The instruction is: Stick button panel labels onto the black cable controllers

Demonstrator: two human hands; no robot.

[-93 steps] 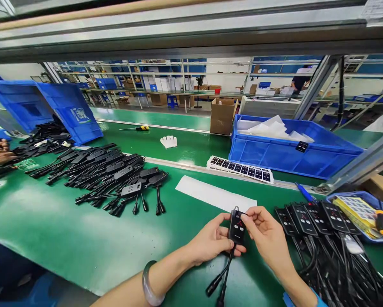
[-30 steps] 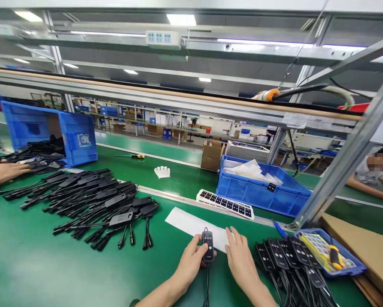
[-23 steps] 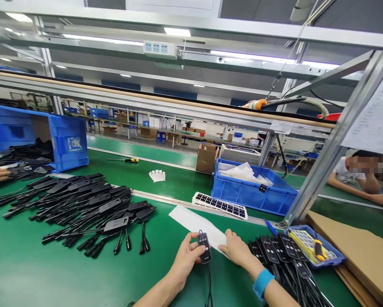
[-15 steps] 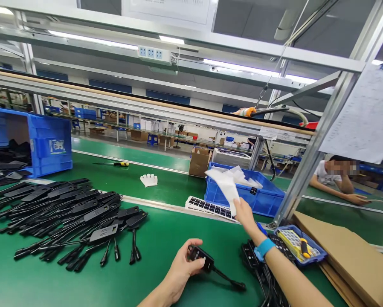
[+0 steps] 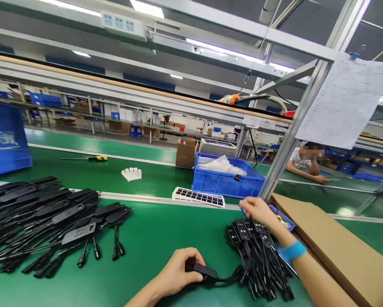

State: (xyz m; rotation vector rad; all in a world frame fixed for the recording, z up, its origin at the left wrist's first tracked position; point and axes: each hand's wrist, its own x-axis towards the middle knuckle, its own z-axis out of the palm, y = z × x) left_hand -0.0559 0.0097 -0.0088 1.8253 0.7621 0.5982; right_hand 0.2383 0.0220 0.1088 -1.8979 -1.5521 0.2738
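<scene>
My left hand (image 5: 181,273) is closed around a small black box-shaped device (image 5: 206,273), low over the green bench, its cable trailing right toward a pile. My right hand (image 5: 257,211), wearing a blue wristband (image 5: 295,250), is above the far end of that pile of black cabled devices (image 5: 252,251). Its fingers are curled, with a bit of blue at the fingertips; what they hold is unclear. Beyond it, a sheet of black labels (image 5: 198,197) lies along the metal strip. A blue bin (image 5: 226,183) behind it holds white sheets (image 5: 217,164).
Many black cabled units (image 5: 60,217) are heaped at left, near a blue crate (image 5: 6,140). A screwdriver (image 5: 97,158) and white glove (image 5: 132,174) lie on the far green surface. Flat cardboard (image 5: 326,238) and a metal post (image 5: 294,132) stand right. Another person (image 5: 303,164) sits beyond.
My right hand has let go of the white sheet, now in the blue bin, and moved to the device pile. The device in my left hand has turned onto its side. The view has shifted right.
</scene>
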